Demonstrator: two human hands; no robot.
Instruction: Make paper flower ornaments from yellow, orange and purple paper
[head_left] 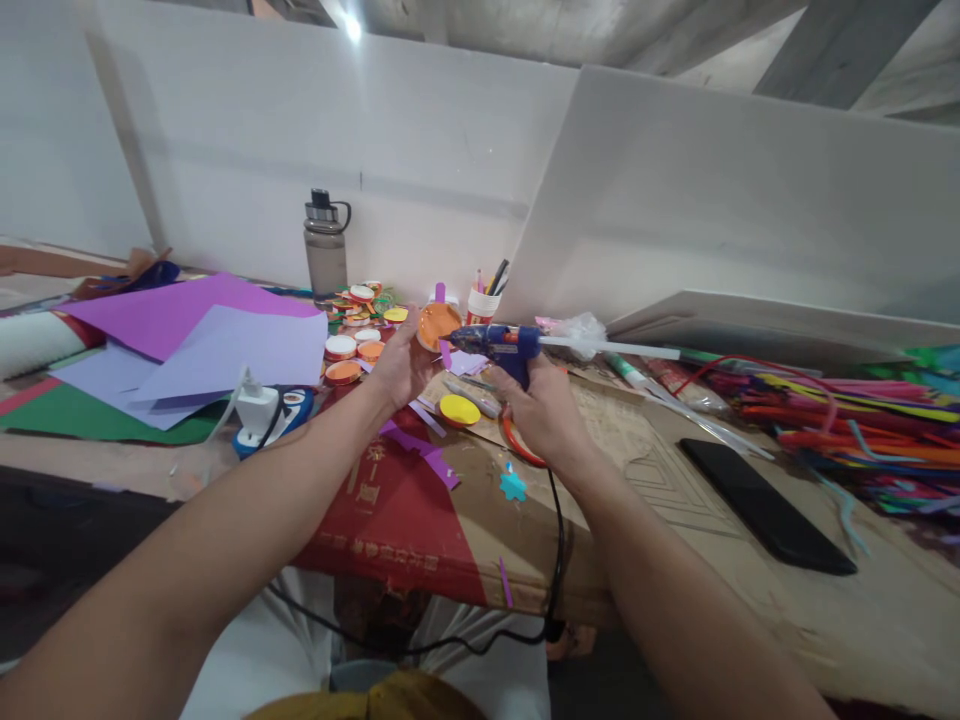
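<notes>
The left hand point(407, 368) held the orange disc point(436, 323) above the middle of the surface point(637, 440), the right hand point(546, 408) gripped the blue glue gun point(504, 342), nozzle point(457, 340) seemingly touching the disc, and snagging the dangling black cord point(559, 530) could have burned the left hand.

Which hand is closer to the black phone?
Right. The right hand, gripping the glue gun, is left of the black phone and farther back; the left hand, holding the orange disc, is farther left.

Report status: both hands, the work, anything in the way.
Left hand holding orange disc. Right hand gripping blue glue gun, nozzle at the disc. Black cord hanging below, away from disc.
</notes>
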